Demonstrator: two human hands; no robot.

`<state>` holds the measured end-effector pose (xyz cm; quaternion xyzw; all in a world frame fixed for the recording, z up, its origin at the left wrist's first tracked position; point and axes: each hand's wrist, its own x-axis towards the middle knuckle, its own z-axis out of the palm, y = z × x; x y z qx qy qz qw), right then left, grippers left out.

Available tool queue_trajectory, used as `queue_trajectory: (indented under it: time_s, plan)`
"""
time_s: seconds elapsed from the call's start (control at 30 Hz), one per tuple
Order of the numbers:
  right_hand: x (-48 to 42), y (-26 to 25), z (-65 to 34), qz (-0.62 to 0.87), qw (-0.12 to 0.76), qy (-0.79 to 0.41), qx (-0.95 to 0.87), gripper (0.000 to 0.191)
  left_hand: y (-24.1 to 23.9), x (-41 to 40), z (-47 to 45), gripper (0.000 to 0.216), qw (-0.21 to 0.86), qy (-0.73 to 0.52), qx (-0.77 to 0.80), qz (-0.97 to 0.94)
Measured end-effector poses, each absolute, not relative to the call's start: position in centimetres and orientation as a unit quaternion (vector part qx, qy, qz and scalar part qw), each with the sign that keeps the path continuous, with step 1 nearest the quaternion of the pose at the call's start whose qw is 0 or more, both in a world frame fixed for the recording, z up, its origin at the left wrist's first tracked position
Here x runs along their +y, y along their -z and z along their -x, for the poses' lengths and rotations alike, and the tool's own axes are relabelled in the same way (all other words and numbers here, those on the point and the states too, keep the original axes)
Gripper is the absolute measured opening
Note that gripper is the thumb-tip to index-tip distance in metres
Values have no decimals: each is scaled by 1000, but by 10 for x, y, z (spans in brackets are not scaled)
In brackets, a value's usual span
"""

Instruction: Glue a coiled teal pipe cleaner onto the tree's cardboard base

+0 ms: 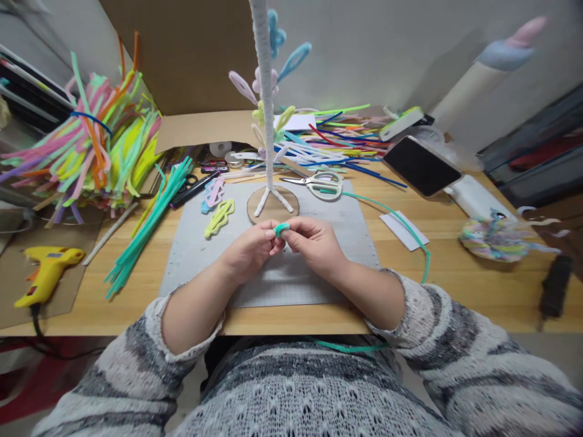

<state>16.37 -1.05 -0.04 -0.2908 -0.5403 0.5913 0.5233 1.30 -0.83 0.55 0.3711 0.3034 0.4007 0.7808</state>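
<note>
A teal pipe cleaner point(281, 228) is curled into a small bend between my fingertips. My left hand point(250, 252) pinches it from one side and my right hand point(319, 247) from the other, both just above the grey mat point(296, 288). Right behind them stands a white-wrapped stem point(266, 121) on a round wooden disc point(255, 203), with pastel looped petals along it. A long thin teal strand point(412, 230) curves over the table at right, and more of it shows across my lap; whether it joins the held piece I cannot tell.
Scissors point(325, 184) lie beside the disc. Bent yellow point(220, 218) and pink pieces rest on the mat. Left are teal pipe cleaners point(148, 233), a large multicoloured bundle point(95, 139) and a yellow glue gun point(48, 270). A phone point(423, 165) and white card point(404, 230) lie right.
</note>
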Motion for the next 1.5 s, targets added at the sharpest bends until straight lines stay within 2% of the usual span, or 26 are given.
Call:
queue_trajectory:
  time_s: [0.27, 0.67, 1.5]
  plan:
    - [-9, 0, -164, 314, 510, -568, -564, 21, -6, -6, -11, 20, 784, -389, 322, -362]
    - [-6, 4, -163, 328, 502, -600, -529, 26, 1, -5, -12, 23, 793, -395, 316, -340]
    - [-6, 5, -165, 320, 501, -584, -552, 24, -3, -6, -12, 29, 800, -380, 315, -342]
